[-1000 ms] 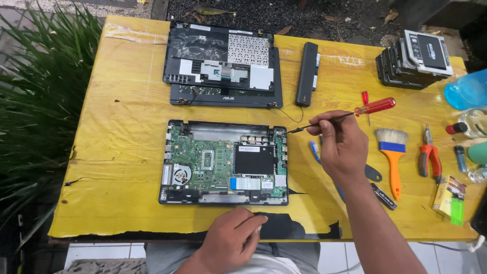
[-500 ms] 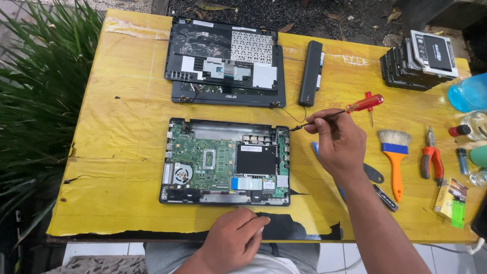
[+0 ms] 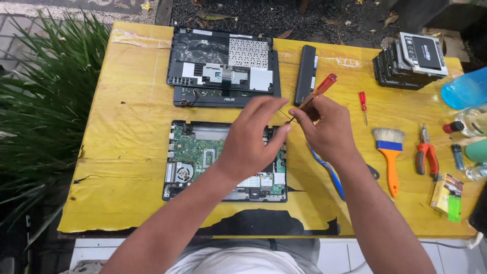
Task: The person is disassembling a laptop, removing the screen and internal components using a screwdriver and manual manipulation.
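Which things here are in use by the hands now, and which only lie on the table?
In use: red-handled screwdriver in the right hand; open laptop base under the left hand.

Lying about: keyboard cover, battery, small screwdriver, brush, pliers, drive stack.

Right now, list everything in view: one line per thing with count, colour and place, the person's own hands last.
table: one, yellow, worn front edge
opened laptop base: one, green board exposed, table centre
laptop cover: one, black, behind the base
battery pack: one, black, right of the cover
large screwdriver: one, red handle, in the right hand
small screwdriver: one, red, lying right of the hands
brush: one, orange handle with blue band, right side
pliers: one, red grips, right of the brush
drive stack: one pile, black and silver, far right corner
plant: green, left of the table
left hand: over the base, fingers at the screwdriver tip
right hand: gripping the large screwdriver
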